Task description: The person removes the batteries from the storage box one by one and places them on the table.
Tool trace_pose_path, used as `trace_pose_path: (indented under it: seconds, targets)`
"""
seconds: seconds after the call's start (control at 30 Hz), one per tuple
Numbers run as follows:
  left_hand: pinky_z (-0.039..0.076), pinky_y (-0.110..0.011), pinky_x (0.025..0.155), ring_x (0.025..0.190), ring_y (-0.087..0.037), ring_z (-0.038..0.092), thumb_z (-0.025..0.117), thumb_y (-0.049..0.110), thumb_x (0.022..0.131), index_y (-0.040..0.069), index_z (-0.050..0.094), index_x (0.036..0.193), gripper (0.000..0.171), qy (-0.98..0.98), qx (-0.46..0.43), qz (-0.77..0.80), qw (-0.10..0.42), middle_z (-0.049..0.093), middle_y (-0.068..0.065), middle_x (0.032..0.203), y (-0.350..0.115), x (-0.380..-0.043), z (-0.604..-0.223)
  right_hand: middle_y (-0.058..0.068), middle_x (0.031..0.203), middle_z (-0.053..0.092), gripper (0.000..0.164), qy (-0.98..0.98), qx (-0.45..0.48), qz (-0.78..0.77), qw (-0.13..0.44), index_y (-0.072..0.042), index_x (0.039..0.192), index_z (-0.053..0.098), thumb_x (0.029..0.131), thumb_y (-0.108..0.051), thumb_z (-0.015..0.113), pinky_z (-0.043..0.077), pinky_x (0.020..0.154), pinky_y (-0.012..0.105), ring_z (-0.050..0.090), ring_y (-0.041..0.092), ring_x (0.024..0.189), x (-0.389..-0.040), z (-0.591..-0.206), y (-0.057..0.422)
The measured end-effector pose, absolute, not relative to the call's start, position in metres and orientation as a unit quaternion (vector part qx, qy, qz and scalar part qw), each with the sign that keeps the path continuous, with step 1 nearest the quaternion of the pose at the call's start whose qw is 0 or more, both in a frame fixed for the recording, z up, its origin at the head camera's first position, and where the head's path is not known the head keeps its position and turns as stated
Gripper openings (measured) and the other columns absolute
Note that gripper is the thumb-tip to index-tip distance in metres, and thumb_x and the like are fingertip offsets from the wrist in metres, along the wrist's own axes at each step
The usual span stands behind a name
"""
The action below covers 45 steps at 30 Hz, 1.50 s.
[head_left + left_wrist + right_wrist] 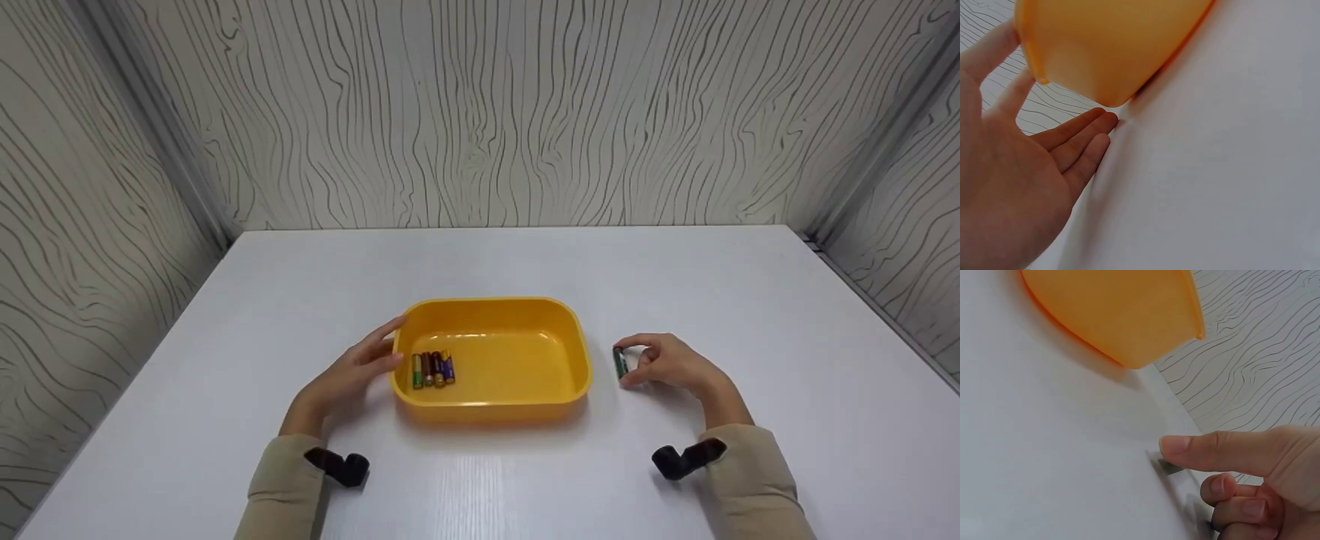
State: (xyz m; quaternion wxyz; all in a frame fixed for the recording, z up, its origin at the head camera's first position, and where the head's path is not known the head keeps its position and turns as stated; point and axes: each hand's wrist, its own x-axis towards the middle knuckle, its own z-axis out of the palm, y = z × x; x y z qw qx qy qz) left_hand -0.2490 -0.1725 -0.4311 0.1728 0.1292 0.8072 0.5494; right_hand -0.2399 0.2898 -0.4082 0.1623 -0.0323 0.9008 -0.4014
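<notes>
Battery [620, 363] apart from basin edge [586, 366]

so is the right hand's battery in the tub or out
Out: the right hand pinches the dark green battery beside the yellow tub.

White table [720, 292], faint sheen, yellow tub [510, 367] standing on it

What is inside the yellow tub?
Four batteries lie side by side near the left end of the yellow tub; the rest of its visible floor is bare. The near rim hides that side's inner face.
</notes>
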Motion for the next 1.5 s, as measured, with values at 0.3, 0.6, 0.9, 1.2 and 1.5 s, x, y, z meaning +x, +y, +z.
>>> trace_pose_path:
  seconds: [0.3, 0.6, 0.9, 1.2, 1.5]
  targets:
    - [0.012, -0.067, 0.119, 0.147, -0.037, 0.031, 0.056, 0.034, 0.096, 0.037, 0.03, 0.15, 0.06, 0.799, 0.136, 0.56, 0.172, 0.037, -0.014, 0.156, -0.172, -0.252, -0.433, -0.006, 0.065, 0.049, 0.064, 0.906, -0.027, -0.393, 0.157, -0.004, 0.132, 0.055, 0.074, -0.014, 0.08, 0.035, 0.053, 0.019, 0.042, 0.01, 0.058, -0.24, -0.409, 0.287]
    - [0.011, -0.069, 0.118, 0.147, -0.037, 0.031, 0.055, 0.034, 0.097, 0.037, 0.029, 0.15, 0.06, 0.801, 0.142, 0.557, 0.168, 0.035, -0.013, 0.157, -0.172, -0.251, -0.434, -0.006, 0.065, 0.047, 0.065, 0.901, -0.026, -0.401, 0.164, -0.004, 0.133, 0.053, 0.074, -0.014, 0.08, 0.035, 0.053, 0.018, 0.042, 0.01, 0.058, -0.24, -0.41, 0.288]
    - [0.011, -0.069, 0.118, 0.147, -0.036, 0.03, 0.055, 0.032, 0.097, 0.037, 0.031, 0.15, 0.059, 0.8, 0.134, 0.56, 0.168, 0.035, -0.011, 0.157, -0.171, -0.251, -0.433, -0.005, 0.066, 0.048, 0.066, 0.904, -0.024, -0.393, 0.167, -0.006, 0.134, 0.054, 0.075, -0.016, 0.081, 0.034, 0.054, 0.019, 0.042, 0.01, 0.059, -0.24, -0.409, 0.287]
    - [0.012, -0.07, 0.117, 0.146, -0.037, 0.032, 0.054, 0.032, 0.097, 0.039, 0.03, 0.15, 0.058, 0.797, 0.13, 0.562, 0.178, 0.035, -0.015, 0.156, -0.172, -0.251, -0.433, -0.008, 0.064, 0.049, 0.069, 0.896, -0.04, -0.406, 0.174, -0.003, 0.134, 0.052, 0.074, -0.018, 0.082, 0.032, 0.052, 0.018, 0.04, 0.007, 0.056, -0.239, -0.405, 0.287]
    - [0.011, -0.071, 0.116, 0.147, -0.037, 0.03, 0.055, 0.035, 0.097, 0.041, 0.031, 0.148, 0.057, 0.802, 0.125, 0.557, 0.176, 0.036, -0.013, 0.156, -0.173, -0.251, -0.433, -0.005, 0.072, 0.049, 0.071, 0.904, -0.045, -0.394, 0.159, -0.002, 0.138, 0.047, 0.08, -0.026, 0.078, 0.035, 0.054, 0.019, 0.042, 0.01, 0.062, -0.239, -0.397, 0.283]
